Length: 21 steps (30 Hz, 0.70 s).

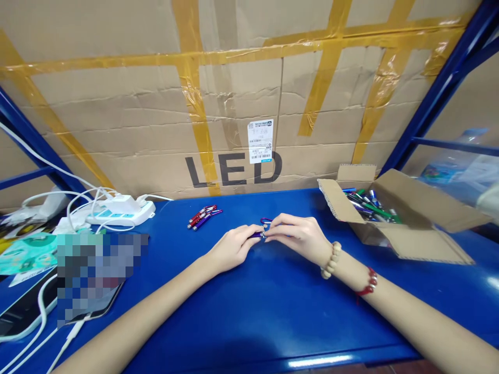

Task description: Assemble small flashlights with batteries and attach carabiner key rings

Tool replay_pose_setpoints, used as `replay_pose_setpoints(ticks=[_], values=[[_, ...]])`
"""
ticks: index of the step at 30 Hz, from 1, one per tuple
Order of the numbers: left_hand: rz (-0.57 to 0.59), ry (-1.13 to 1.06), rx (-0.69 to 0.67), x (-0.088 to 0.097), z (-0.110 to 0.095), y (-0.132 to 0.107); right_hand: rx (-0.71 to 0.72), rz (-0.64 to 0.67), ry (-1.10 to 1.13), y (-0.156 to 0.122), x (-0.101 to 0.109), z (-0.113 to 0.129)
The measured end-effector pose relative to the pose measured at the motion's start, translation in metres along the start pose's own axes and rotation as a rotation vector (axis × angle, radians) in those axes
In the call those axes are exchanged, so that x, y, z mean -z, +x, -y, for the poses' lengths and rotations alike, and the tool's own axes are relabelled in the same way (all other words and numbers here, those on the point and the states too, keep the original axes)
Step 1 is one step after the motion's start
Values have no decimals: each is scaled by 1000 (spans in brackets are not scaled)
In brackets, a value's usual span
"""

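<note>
My left hand (234, 248) is closed around a small purple keychain flashlight (257, 235) just above the blue table (249, 311). My right hand (298, 234) pinches the clip ring (266, 221) at the flashlight's end, fingertips pressed together; both hands meet at mid-table. A small pile of red and purple flashlights (203, 215) lies to the left behind my hands. An open cardboard box (393, 218) at the right holds several more coloured flashlights (370, 205).
A big taped cardboard sheet marked LED (234, 169) forms the back wall. At the left sit a white power strip (120, 210) with cables, a charging phone (23, 311) and printed papers (27, 252). Blue shelf posts (440, 88) stand at both sides.
</note>
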<state>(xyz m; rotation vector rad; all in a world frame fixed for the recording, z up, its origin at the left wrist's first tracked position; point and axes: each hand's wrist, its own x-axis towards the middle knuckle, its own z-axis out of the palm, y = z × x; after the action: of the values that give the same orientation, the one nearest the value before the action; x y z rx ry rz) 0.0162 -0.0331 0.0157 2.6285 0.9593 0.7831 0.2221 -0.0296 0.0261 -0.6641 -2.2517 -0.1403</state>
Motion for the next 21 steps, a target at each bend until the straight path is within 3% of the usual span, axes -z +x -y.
replay_pose_setpoints(ticks=[7, 21], values=[[126, 23, 27, 16, -18, 5, 13, 17, 166, 8, 15, 4], [15, -85, 174, 24, -44, -29, 16, 190, 261, 28, 19, 27]])
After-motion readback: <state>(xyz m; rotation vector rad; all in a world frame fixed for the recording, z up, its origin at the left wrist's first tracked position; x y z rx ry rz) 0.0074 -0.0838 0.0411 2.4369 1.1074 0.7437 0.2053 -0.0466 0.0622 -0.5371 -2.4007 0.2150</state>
